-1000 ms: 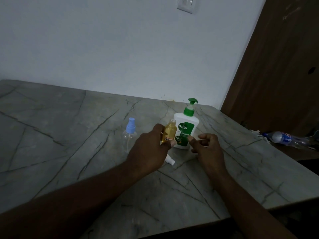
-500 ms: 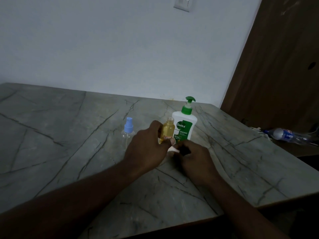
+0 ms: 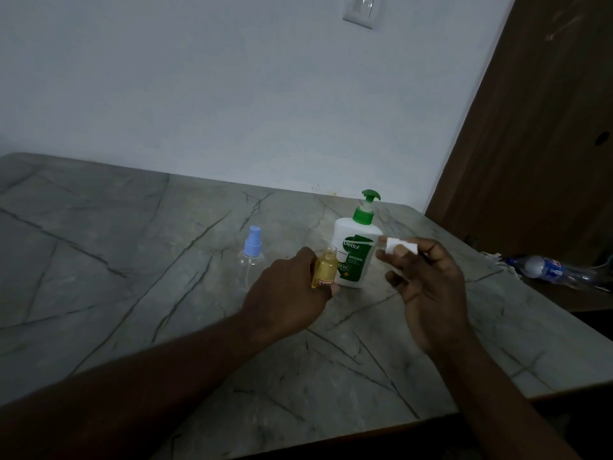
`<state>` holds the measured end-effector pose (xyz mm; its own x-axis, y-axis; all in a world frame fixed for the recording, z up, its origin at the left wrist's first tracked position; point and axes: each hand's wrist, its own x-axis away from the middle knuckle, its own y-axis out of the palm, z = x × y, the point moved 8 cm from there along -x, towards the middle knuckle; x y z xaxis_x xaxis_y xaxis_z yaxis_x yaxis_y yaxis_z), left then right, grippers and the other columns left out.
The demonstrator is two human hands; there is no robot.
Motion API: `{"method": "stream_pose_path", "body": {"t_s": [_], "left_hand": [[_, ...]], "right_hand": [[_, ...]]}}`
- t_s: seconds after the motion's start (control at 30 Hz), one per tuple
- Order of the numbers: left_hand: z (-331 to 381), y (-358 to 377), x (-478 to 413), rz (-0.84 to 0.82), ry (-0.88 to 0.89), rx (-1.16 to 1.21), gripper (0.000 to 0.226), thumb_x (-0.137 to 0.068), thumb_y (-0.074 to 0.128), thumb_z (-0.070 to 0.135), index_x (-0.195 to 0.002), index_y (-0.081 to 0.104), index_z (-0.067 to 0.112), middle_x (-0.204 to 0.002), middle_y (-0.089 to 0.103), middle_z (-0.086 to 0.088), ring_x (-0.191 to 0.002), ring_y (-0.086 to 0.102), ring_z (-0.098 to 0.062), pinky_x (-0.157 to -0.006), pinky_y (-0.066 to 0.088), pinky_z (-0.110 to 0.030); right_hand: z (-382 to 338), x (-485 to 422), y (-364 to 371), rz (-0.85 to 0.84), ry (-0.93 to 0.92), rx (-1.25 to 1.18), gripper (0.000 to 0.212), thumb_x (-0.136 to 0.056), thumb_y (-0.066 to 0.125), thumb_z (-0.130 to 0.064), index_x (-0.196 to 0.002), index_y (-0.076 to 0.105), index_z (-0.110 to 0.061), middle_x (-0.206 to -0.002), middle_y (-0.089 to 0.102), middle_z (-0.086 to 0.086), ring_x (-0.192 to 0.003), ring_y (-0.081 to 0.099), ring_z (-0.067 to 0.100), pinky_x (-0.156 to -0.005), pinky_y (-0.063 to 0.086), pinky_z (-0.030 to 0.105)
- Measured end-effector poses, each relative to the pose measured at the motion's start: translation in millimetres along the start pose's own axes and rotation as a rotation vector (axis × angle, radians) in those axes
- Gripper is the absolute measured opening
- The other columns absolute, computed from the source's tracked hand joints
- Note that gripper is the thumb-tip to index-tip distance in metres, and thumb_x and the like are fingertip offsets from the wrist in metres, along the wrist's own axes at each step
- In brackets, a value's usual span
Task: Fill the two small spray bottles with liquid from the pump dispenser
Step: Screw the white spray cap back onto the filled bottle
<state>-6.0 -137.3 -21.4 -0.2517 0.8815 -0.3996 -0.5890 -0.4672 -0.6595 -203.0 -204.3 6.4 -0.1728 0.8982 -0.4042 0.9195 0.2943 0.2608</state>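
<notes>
Head view: left hand [image 3: 288, 293] is gripping the open yellow bottle [image 3: 324, 268] just before the pump dispenser [image 3: 356, 257], steadying it; right hand [image 3: 428, 287] is pinching the white cap [image 3: 399, 249] right of the dispenser, probably for refitting.

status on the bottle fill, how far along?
Done, apparently: the small yellow bottle looks full nearly to its open neck. In hand: the left hand grips it on the table; the right hand pinches its white spray cap beside the pump dispenser, not yet fitted. Left: fit that cap, then fill the clear bottle, which looks empty with its blue top on.
</notes>
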Motion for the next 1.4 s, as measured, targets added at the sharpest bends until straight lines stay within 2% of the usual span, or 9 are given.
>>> {"method": "stream_pose_path", "body": {"t_s": [0.13,0.3,0.53,0.77,0.9,1.13,1.27,1.33,1.4], "left_hand": [[-3.4,2.6,-0.5,-0.024,-0.012,-0.020,0.037,-0.088,0.069,0.052,-0.107,0.057,0.023,-0.097,0.072,0.004,-0.083,0.068,-0.014,-0.078,0.059,-0.042],[-3.6,4.5,-1.3,-0.046,0.010,-0.061,0.036,-0.086,0.069,0.053,-0.104,0.058,0.024,-0.094,0.071,0.006,-0.081,0.066,-0.012,-0.076,0.057,-0.039],[0.2,5.5,-1.4,-0.063,0.051,-0.070,0.041,-0.084,0.071,0.055,-0.108,0.061,0.024,-0.097,0.073,0.006,-0.084,0.068,-0.010,-0.077,0.058,-0.036],[3.3,6.5,-1.3,-0.089,0.076,-0.052,0.040,-0.082,0.073,0.055,-0.108,0.065,0.025,-0.100,0.074,0.007,-0.082,0.069,-0.008,-0.077,0.058,-0.033],[4.6,6.9,-1.1,-0.085,0.077,-0.069,0.044,-0.080,0.074,0.056,-0.109,0.065,0.024,-0.099,0.074,0.006,-0.082,0.069,-0.010,-0.076,0.057,-0.034],[1.7,9.1,-2.2,-0.117,0.064,-0.023,0.049,-0.078,0.078,0.054,-0.115,0.063,0.025,-0.104,0.073,0.008,-0.086,0.068,-0.010,-0.077,0.056,-0.031],[4.0,10.3,-6.1,-0.208,0.052,0.174,0.045,-0.084,0.078,0.031,-0.127,0.064,0.023,-0.122,0.071,0.006,-0.095,0.066,-0.006,-0.078,0.052,-0.026],[3.8,11.3,-7.4,-0.261,0.051,0.234,0.043,-0.084,0.077,0.021,-0.126,0.066,0.021,-0.122,0.071,0.005,-0.101,0.067,-0.008,-0.085,0.057,-0.034],[1.3,10.8,-8.4,-0.255,0.069,0.223,0.038,-0.080,0.080,0.021,-0.116,0.071,0.020,-0.113,0.074,0.005,-0.104,0.068,-0.009,-0.094,0.056,-0.041]], "right_hand": [[-26.3,-9.1,4.1,-0.008,-0.074,0.063,0.024,-0.081,0.071,-0.029,-0.100,0.068,-0.015,-0.108,0.075,0.013,-0.093,0.067,0.022,-0.072,0.049,0.032],[-30.3,-15.7,5.7,-0.021,-0.109,0.219,0.020,-0.091,0.070,-0.021,-0.107,0.068,-0.009,-0.103,0.075,0.012,-0.083,0.065,0.016,-0.069,0.049,0.032],[-26.2,-15.9,15.8,-0.027,-0.140,0.366,0.017,-0.089,0.072,-0.022,-0.103,0.070,-0.012,-0.093,0.076,0.005,-0.077,0.067,0.007,-0.059,0.050,0.018],[4.6,-10.6,44.0,-0.160,-0.112,0.728,0.014,-0.086,0.075,-0.035,-0.098,0.071,-0.028,-0.094,0.075,-0.011,-0.087,0.070,0.005,-0.079,0.058,0.034],[13.5,-4.0,42.9,-0.130,-0.115,0.682,0.013,-0.090,0.073,-0.031,-0.103,0.073,-0.028,-0.095,0.074,-0.014,-0.091,0.068,0.004,-0.084,0.059,0.041],[24.1,3.9,44.0,-0.138,-0.163,0.678,0.030,-0.096,0.066,-0.020,-0.126,0.070,-0.019,-0.117,0.073,-0.007,-0.107,0.067,0.007,-0.089,0.058,0.030],[28.3,5.4,44.3,-0.143,-0.176,0.639,0.032,-0.098,0.063,-0.023,-0.129,0.068,-0.020,-0.122,0.071,-0.008,-0.109,0.065,0.002,-0.090,0.052,0.015],[31.7,6.5,44.7,-0.141,-0.185,0.640,0.033,-0.098,0.062,-0.024,-0.130,0.068,-0.020,-0.122,0.070,-0.008,-0.110,0.064,0.001,-0.088,0.049,0.011],[35.3,6.3,42.2,-0.120,-0.189,0.635,0.032,-0.098,0.063,-0.028,-0.129,0.068,-0.023,-0.121,0.070,-0.008,-0.110,0.064,0.003,-0.088,0.050,0.018]]}}
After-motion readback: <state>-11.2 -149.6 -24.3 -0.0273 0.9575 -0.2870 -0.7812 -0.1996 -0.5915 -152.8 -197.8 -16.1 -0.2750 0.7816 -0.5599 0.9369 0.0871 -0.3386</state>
